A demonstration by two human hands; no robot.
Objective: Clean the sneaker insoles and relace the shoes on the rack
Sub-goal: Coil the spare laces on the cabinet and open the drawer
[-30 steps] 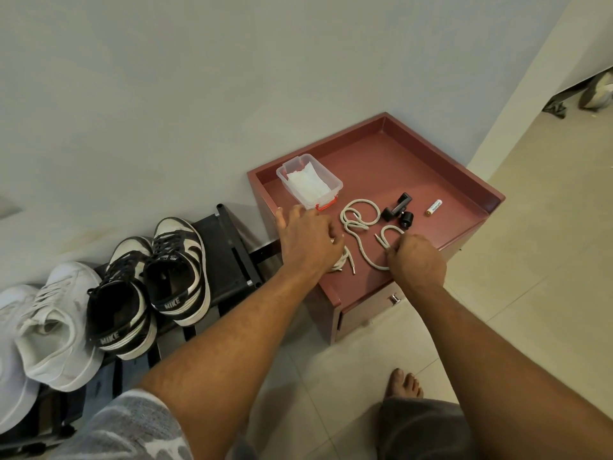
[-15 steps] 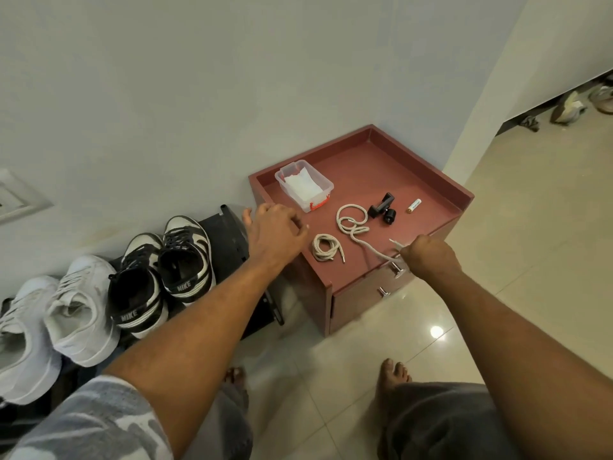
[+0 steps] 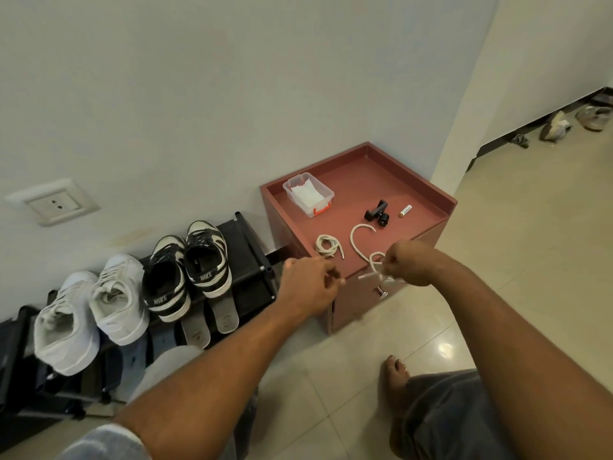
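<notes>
Two limp, light laces lay on the cabinet [image 3: 381, 180]: my right hand [image 3: 409, 268] pinched the long lace [image 3: 358, 242] near its stiff tip, the best hold for threading; the coiled lace [image 3: 328, 247] sat at ten o'clock; my left hand [image 3: 306, 287] was curled, on what I couldn't tell

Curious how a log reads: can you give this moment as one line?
right hand: pinches long lace | left hand: curled, hold unclear | coiled lace: on cabinet

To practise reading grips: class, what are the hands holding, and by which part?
The right hand pinches the uncoiled lace near its looped front end; the left hand appears to hold nothing.
</notes>
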